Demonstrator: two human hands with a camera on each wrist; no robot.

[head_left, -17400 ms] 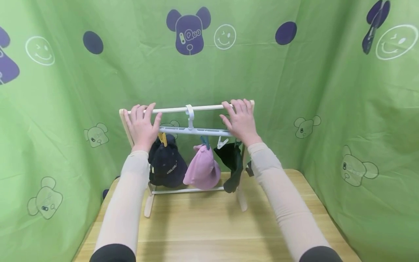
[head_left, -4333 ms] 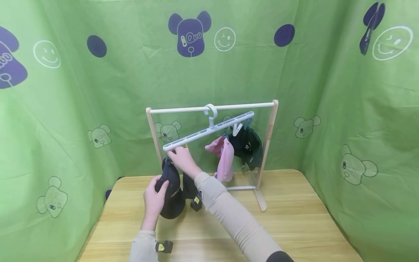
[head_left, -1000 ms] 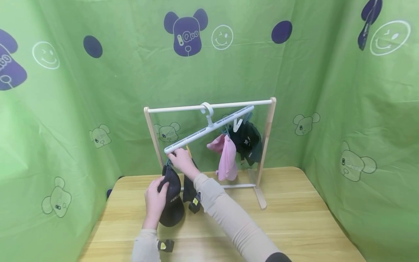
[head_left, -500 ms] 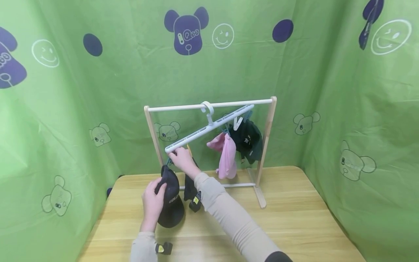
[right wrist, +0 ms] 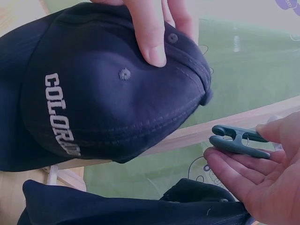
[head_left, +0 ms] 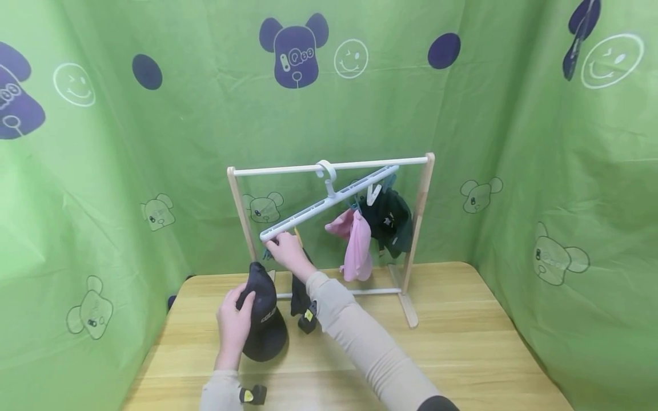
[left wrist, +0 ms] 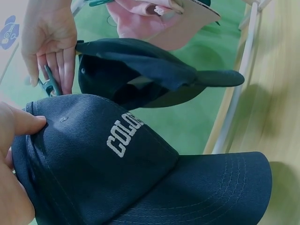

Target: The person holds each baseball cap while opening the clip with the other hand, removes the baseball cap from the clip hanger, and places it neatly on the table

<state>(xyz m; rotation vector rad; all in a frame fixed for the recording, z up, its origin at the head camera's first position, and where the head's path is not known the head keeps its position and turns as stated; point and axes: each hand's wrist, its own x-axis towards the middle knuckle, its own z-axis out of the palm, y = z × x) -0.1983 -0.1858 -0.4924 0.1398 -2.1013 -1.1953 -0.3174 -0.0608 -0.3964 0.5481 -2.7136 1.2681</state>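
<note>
A navy cap [head_left: 266, 325] with white lettering is pinched between the thumb and fingers of my left hand [head_left: 233, 325], its brim pointing down. My right hand [head_left: 289, 251] is just below the low left end of the pale blue hanger [head_left: 308, 213]. In the right wrist view it pinches a green clothespin [right wrist: 239, 140], whose tips stand apart from the cap. A second dark cap [left wrist: 140, 70] hangs behind the held one, beside a yellow clothespin [head_left: 297, 235]. Further right, a pink cap [head_left: 357, 251] and a dark green cap [head_left: 390, 222] hang clipped.
The hanger hooks over the white bar [head_left: 375, 164] of a wooden rack and slopes down to the left. A white clothespin [head_left: 373, 195] hangs between the pink and green caps. The rack stands on a wooden table [head_left: 452, 342], with green curtains around it.
Earlier both hands were on the rack's bar and the hanger was nearly level; now it tilts. Over the last second, my left hand has moved the lettered cap down, away from the green clothespin.
</note>
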